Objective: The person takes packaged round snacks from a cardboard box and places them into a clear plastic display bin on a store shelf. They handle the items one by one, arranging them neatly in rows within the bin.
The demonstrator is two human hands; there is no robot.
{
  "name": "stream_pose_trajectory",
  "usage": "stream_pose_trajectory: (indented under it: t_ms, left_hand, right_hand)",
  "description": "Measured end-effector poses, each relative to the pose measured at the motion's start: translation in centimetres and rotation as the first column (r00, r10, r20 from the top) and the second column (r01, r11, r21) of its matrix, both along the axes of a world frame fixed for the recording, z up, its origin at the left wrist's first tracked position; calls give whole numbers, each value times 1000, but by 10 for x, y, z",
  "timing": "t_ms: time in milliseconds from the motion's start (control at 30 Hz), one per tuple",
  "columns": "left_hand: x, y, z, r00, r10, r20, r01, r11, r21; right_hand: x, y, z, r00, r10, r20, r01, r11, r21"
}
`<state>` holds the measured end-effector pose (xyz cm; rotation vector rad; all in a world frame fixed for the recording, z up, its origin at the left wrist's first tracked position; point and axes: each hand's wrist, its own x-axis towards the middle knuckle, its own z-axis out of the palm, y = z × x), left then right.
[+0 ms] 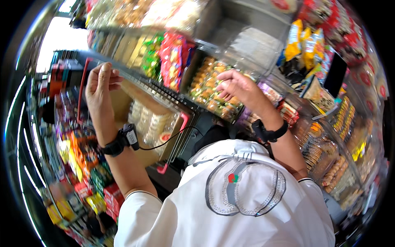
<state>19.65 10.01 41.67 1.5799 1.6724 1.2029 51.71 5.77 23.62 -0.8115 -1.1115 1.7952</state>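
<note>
Empty as far as I can see, my left hand is raised with its fingers loosely curled and thumb up, left of the display. A cardboard box stands below and right of it, holding clear plastic packs of pale round food. My right hand hovers over a bin of wrapped snacks, fingers bent and a little apart, with nothing visible in it. Whether it touches the packs I cannot tell. Red bags and green bags fill the neighbouring bin.
A grey bin behind holds a clear plastic bag. Yellow snack bags and a dark flat panel are at right. Red-ended metal rails flank the box. A black cable trails from my left wrist device.
</note>
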Motion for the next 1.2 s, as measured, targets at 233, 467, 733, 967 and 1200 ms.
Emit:
stream_pose_trajectory:
  t_ms: [233,467,733,967,1200]
  left_hand:
    - [-113,-96,-83,898,394,195,-380,919,-106]
    - [-190,-126,-221,906,375,-199,-418,707,-570]
    - [-258,-168,-374,858,-57,-511,-429,466,-774]
    - [-237,-184,-402,841,-197,-504,-389,427,-816]
    - [-221,-185,-386,819,-242,-520,-391,428,-815]
  right_hand:
    - [-46,0,2,977,136,166,-138,990,0]
    - [-118,-1,-4,907,340,248,-335,940,-62]
    - [-161,-5,-15,840,455,297,-426,891,-159]
    - [-178,-5,-34,830,475,291,-421,877,-232]
    - [-206,-12,-43,805,526,275,-455,844,-285]
